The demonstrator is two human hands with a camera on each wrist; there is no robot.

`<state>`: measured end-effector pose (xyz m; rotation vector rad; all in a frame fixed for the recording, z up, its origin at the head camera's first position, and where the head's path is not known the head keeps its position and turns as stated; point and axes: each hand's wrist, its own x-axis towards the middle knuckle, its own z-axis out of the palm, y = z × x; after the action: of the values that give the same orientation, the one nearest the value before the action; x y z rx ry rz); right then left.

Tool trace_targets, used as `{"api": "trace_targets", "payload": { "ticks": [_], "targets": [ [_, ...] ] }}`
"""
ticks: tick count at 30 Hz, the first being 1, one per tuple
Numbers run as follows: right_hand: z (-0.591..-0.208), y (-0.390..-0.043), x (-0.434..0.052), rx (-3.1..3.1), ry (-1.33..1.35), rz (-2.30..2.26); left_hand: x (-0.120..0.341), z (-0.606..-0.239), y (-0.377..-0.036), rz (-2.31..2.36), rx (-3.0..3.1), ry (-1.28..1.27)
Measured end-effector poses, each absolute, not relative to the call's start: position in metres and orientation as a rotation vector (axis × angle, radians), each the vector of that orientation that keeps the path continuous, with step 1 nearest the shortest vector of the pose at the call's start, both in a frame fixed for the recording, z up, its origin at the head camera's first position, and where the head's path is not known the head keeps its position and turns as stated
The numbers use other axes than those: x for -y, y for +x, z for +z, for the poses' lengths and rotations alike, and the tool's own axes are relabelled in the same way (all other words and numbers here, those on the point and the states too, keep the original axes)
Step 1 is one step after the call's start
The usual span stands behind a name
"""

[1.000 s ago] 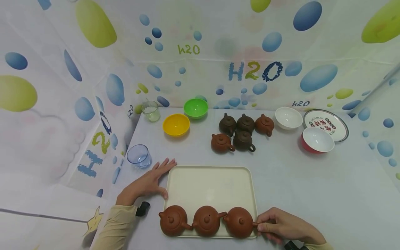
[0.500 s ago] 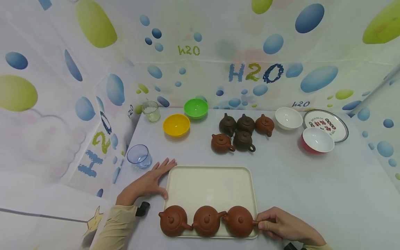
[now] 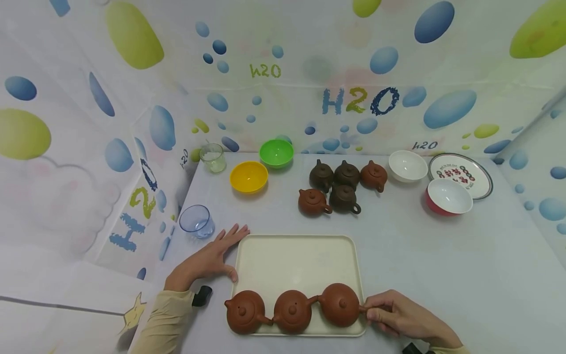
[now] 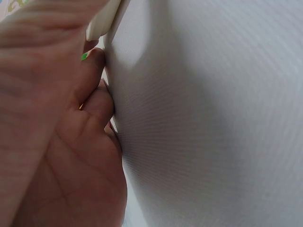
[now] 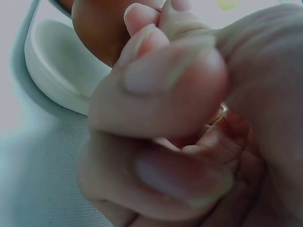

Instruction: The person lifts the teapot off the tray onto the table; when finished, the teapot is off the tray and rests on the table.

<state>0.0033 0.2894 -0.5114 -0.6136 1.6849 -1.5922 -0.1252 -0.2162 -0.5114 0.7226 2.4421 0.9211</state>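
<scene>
A cream tray (image 3: 296,260) lies at the table's near edge with three reddish-brown teapots along its front. My right hand (image 3: 389,314) pinches the handle of the right teapot (image 3: 339,305), which sits a little farther back than the middle teapot (image 3: 292,311) and the left teapot (image 3: 245,311). In the right wrist view my curled fingers (image 5: 161,90) fill the frame, with the teapot (image 5: 97,28) and the tray rim (image 5: 57,75) behind them. My left hand (image 3: 211,258) lies flat on the table with straight fingers against the tray's left edge; the left wrist view shows its palm (image 4: 61,156) on the cloth.
Several darker teapots (image 3: 340,187) cluster at mid-table. A yellow bowl (image 3: 249,176), a green bowl (image 3: 276,152) and a glass (image 3: 212,157) stand at back left, a blue glass (image 3: 196,221) nearer. A white bowl (image 3: 408,166), red bowl (image 3: 448,196) and plate (image 3: 462,174) sit back right.
The right teapot has shifted slightly back on the tray, held by my right hand. The left hand has stayed put.
</scene>
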Motion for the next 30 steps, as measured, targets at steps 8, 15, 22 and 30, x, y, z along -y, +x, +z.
{"api": "trace_targets", "payload": {
  "ticks": [8, 15, 22, 30],
  "targets": [
    [-0.512, 0.004, -0.289, -1.661, -0.596, -1.626, 0.217, -0.513, -0.126, 0.942, -2.439, 0.711],
    [-0.514, 0.007, -0.296, -1.690, -0.651, -1.673, 0.216, -0.512, -0.126, 0.928, -2.433, 0.695],
    [-0.512, 0.013, -0.307, -1.720, -0.486, -1.710, 0.215, -0.513, -0.126, 0.912, -2.427, 0.648],
    [-0.515, 0.018, -0.323, -1.829, -0.282, -1.731, 0.214, -0.512, -0.128, 0.909, -2.435, 0.653]
  ]
}}
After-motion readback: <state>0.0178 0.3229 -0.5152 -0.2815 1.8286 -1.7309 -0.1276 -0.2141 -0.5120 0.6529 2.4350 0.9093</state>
